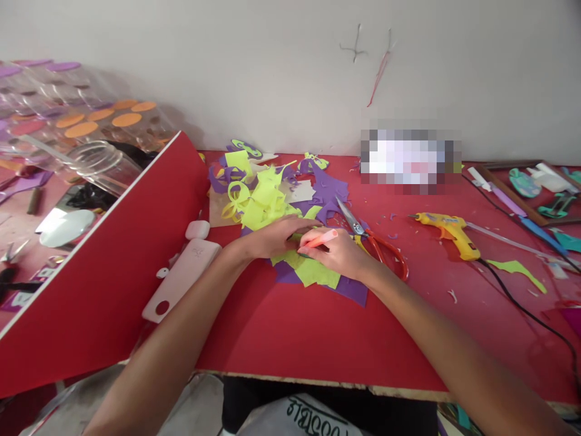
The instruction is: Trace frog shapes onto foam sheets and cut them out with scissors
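Our right hand (340, 251) has its fingers closed around an orange pen (321, 240), slanted over the lime sheet (320, 275) at centre. Our left hand (282, 236) arches over it, presumably steadying it; we can't tell whether its hidden fingers pinch anything. Scissors (358, 229) lie right, handy.

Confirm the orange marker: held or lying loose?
Held: the right hand grips the orange marker, one end jutting out above the grip, the other end hidden.
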Demonstrator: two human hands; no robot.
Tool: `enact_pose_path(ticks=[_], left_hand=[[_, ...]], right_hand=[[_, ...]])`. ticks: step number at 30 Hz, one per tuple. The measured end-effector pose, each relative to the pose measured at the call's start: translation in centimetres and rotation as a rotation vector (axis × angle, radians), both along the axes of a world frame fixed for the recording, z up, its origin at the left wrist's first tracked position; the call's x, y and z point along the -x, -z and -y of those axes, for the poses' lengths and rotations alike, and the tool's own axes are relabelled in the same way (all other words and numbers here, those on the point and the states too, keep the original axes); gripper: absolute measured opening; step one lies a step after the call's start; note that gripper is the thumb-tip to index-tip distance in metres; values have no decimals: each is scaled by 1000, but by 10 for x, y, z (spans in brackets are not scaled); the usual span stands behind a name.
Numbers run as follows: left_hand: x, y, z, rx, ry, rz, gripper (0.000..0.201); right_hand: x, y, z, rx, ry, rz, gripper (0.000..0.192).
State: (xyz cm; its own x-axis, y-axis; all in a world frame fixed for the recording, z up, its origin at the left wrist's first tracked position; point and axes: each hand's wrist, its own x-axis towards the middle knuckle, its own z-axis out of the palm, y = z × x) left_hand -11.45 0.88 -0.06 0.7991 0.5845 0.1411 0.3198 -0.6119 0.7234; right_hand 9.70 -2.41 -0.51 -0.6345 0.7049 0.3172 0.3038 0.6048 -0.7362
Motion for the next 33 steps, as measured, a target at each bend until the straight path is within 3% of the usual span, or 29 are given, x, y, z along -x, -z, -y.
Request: enact_pose_path(ticks=[17,21,26,33], left_hand=[[-6,-11,1,22,43,47,4],[-3,-8,1,-17,17,8,15],[-3,-9,1,-24,26,-11,13],[-2,-9,3,-20,18,-5,32]], right_hand=[[0,-2,0,4,-9,-2,29],[-1,-2,1,-26,40,-11,31],[-1,0,0,-7,9,-54,28],[-9,-2,-2,-20,39,18,35]])
